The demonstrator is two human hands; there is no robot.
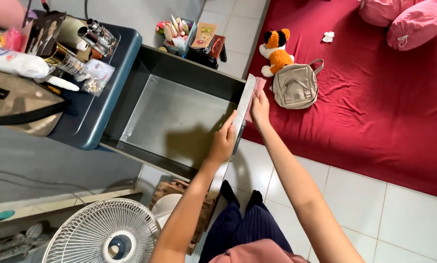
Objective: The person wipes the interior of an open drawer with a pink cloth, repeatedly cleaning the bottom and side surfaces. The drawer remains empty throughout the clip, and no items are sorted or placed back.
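— Where's the pulled-out grey metal drawer (179, 117)?

— Open from the dark blue cabinet (106, 97), its front panel running away from the person. The left hand (223, 141) grips that front edge; the right hand (260, 108), farther along it, presses a pink cloth (256, 92) against the outer face.

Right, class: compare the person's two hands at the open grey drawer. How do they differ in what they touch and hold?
The left hand grips the pale front panel of the open grey metal drawer bare, while the right hand presses a small pink cloth against it. The left hand sits lower on the panel; the right hand is higher, nearer the red mattress. Both rest on the same panel.
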